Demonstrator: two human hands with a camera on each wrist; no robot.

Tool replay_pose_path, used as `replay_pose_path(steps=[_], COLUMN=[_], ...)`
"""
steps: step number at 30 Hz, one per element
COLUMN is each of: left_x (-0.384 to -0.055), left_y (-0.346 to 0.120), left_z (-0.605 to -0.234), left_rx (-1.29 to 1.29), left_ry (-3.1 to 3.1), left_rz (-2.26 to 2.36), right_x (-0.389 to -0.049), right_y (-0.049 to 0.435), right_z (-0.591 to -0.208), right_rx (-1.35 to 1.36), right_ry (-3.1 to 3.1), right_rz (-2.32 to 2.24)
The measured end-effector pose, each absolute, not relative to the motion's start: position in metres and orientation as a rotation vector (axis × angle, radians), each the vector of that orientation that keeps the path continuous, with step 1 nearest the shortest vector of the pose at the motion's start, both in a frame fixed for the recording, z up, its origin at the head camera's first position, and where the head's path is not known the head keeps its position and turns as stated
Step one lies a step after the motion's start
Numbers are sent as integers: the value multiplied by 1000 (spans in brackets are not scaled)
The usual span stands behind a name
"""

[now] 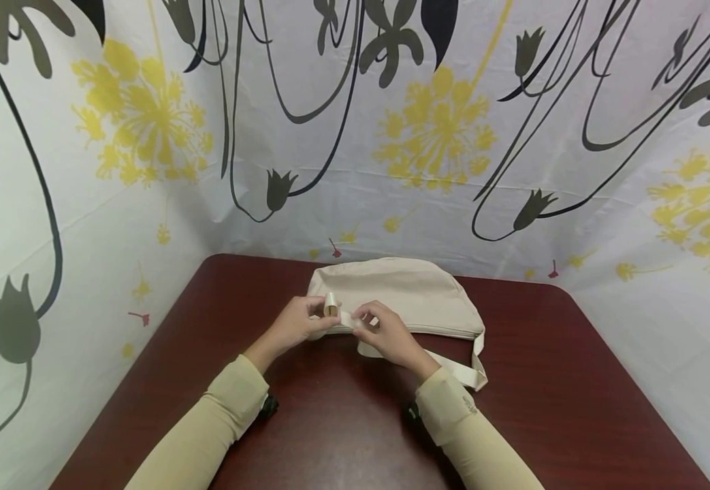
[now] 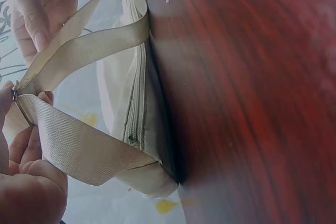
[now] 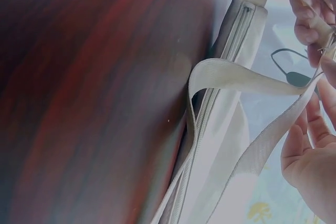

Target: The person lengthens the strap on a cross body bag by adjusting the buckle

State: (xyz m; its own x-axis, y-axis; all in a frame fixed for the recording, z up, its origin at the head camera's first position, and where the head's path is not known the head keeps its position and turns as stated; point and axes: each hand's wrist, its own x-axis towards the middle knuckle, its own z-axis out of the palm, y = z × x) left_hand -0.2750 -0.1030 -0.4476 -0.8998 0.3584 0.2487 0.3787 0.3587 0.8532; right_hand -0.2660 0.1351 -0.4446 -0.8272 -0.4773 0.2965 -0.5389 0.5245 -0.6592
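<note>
A cream shoulder bag lies toward the back of the table, its zipper along the near edge. My left hand pinches the bag's strap at a small metal slider, beside the bag's left end. A loop of strap stands up between the left thumb and fingers. Close to its right, my right hand pinches the strap between thumb and fingertips. In the right wrist view both hands meet near the slider at the right edge, where the fingers partly hide it.
The dark red wooden table reaches to a patterned cloth hung behind and at the sides. A folded length of strap trails on the table by the bag's right end. Dark wrist devices show under the sleeves.
</note>
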Motion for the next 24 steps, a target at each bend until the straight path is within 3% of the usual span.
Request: replay_pose_path(steps=[24], left_x=[-276], left_y=[-97], left_z=[-450], left_rx=[-734], left_ry=[-2565], left_rz=[-1634], right_x=[-265], right_y=[131], right_z=[-440], right_rx=[843], right_ry=[-2690], right_rz=[1287])
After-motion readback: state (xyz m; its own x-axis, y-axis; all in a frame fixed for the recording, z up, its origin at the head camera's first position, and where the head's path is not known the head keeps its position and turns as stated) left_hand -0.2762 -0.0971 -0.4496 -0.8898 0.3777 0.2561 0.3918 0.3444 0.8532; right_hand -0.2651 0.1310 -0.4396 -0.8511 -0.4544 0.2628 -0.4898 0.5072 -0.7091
